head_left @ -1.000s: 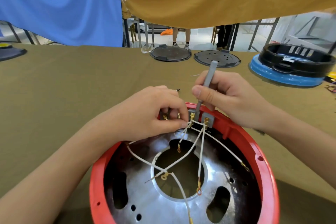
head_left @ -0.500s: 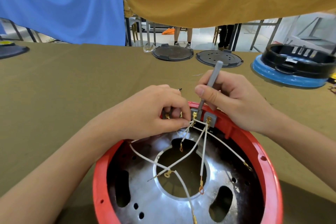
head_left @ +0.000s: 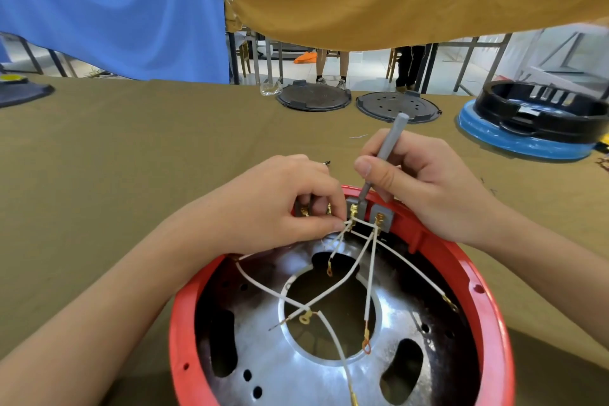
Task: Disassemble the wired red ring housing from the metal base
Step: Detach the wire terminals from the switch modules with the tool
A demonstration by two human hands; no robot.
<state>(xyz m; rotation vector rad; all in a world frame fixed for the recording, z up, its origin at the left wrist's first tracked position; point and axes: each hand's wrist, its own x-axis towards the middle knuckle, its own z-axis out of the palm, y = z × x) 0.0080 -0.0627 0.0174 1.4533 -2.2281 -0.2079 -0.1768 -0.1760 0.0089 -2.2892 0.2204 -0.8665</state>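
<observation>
While white wires (head_left: pixel 333 287) cross the red ring housing (head_left: pixel 468 277), hands pinch terminal (head_left: pixel 353 210) and screwdriver (head_left: pixel 385 148).

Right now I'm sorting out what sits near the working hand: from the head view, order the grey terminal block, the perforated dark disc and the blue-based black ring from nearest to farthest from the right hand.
1. Grey terminal block, on the red ring's far rim, just below the right hand.
2. Perforated dark disc, behind the hand at the table's far edge.
3. Blue-based black ring, far right of the table.
</observation>
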